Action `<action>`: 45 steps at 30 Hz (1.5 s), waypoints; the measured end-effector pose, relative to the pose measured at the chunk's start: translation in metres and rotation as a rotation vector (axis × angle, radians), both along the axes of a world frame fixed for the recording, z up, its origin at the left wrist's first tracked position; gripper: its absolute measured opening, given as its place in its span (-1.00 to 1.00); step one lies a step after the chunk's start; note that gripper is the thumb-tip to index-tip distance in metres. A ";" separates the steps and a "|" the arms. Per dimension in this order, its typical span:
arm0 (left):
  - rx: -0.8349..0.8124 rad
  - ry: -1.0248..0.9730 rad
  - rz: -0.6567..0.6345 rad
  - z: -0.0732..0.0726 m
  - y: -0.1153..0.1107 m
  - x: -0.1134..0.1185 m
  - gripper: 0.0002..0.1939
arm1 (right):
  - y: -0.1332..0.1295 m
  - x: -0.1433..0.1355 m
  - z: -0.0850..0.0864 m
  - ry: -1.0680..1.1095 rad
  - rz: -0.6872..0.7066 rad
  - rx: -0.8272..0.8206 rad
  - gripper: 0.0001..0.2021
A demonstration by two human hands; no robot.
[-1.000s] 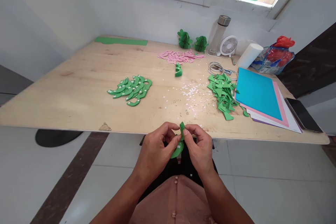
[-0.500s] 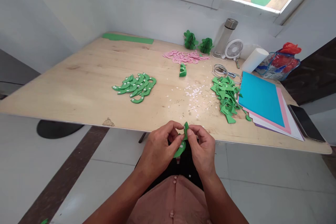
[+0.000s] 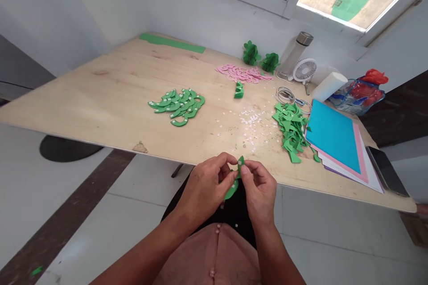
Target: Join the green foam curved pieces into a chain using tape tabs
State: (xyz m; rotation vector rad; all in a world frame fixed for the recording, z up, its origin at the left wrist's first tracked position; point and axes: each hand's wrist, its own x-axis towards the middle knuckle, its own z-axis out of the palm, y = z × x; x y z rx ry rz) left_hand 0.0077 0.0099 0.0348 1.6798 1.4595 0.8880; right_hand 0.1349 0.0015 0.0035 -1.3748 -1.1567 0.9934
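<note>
Over my lap, just off the table's front edge, my left hand [image 3: 211, 183] and my right hand [image 3: 261, 190] meet at a curved green paper piece [image 3: 231, 190]. Both hands pinch it, and a small white patch shows near its upper tip between my fingertips. Part of the piece is covered by my left fingers. On the table [image 3: 113, 111], a pile of similar green paper arcs with white patches [image 3: 182, 104] lies left of centre. A small stack of green paper pieces [image 3: 238, 91] sits further back. Small white paper bits [image 3: 251, 119] are scattered beyond my hands.
Green paper scraps [image 3: 291, 127] lie at the right, beside blue sheets [image 3: 332, 136] and a phone [image 3: 388, 171]. Pink paper cutouts [image 3: 242, 74], folded green paper shapes [image 3: 250, 53], a bottle [image 3: 296, 53], a small fan [image 3: 305, 70] and a white roll [image 3: 330, 86] stand or lie toward the wall.
The view has tilted and shifted slightly. The white patch on the green piece's upper tip now shows more plainly between my fingers; both hands keep their pinch.
</note>
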 end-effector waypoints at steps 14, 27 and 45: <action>0.047 0.037 0.008 0.003 -0.001 0.001 -0.88 | 0.003 0.001 0.000 0.069 -0.003 -0.012 -0.81; -0.035 -0.129 -0.003 0.001 -0.002 -0.004 -0.84 | 0.002 0.002 0.000 0.076 -0.054 0.005 -0.83; -0.350 -0.561 -0.151 -0.007 -0.005 -0.022 -0.77 | -0.001 -0.002 -0.002 0.224 -0.046 -0.002 -0.86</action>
